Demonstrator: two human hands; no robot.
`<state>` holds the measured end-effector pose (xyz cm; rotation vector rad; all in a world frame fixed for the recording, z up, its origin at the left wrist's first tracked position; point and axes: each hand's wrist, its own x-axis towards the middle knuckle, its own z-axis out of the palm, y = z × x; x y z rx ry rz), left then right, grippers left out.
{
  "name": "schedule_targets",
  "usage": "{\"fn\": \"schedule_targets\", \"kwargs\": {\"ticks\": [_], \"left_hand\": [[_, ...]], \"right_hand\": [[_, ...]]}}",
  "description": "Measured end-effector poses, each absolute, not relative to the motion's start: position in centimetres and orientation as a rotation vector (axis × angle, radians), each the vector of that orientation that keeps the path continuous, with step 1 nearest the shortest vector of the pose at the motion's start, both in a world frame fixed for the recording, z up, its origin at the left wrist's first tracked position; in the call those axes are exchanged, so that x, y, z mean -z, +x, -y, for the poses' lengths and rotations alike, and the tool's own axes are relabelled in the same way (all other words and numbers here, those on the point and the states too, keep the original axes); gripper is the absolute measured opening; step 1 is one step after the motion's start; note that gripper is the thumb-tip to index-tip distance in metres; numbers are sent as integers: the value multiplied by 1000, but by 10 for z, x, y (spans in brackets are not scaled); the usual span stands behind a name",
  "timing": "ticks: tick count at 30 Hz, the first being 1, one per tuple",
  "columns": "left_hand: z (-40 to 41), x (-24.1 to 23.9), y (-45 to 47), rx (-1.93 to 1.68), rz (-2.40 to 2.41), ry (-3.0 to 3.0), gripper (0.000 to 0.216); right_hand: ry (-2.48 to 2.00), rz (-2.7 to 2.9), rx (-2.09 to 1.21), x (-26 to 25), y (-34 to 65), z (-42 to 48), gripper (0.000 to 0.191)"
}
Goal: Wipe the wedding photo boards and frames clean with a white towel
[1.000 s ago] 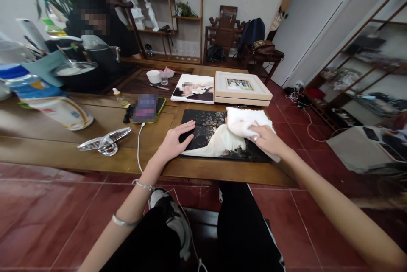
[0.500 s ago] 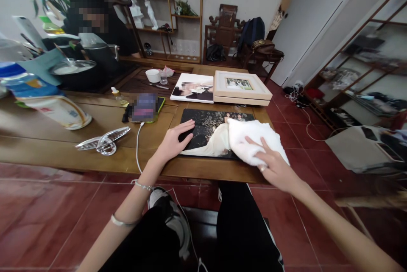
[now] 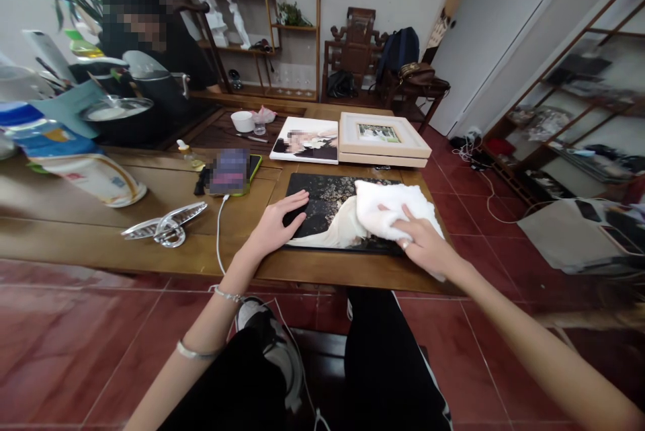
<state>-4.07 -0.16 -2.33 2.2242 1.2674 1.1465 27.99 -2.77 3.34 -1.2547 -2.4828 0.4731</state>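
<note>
Wooden table (image 3: 151,243), three photo prints, one white cloth (image 3: 388,209), two hands

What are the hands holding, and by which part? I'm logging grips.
The right hand presses a white cloth from on top, at its near edge. The left hand lies flat on the photo panel, gripping nothing.

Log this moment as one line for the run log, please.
left hand: flat on dark photo panel | right hand: pressing white cloth onto panel | panel: flat on wooden table
</note>
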Motion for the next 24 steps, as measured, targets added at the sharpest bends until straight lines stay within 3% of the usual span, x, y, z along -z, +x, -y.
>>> {"fn": "schedule_targets", "kwargs": {"ticks": [11,24], "left_hand": [[2,22,-41,-1142,-1277,2223,36],[1,24,-40,-1155,-1270,2233,36]], "right_hand": [[-1261,2404,-335,-34,268,-65,25],[-1067,2633,-569,-44,262,79,35]]}}
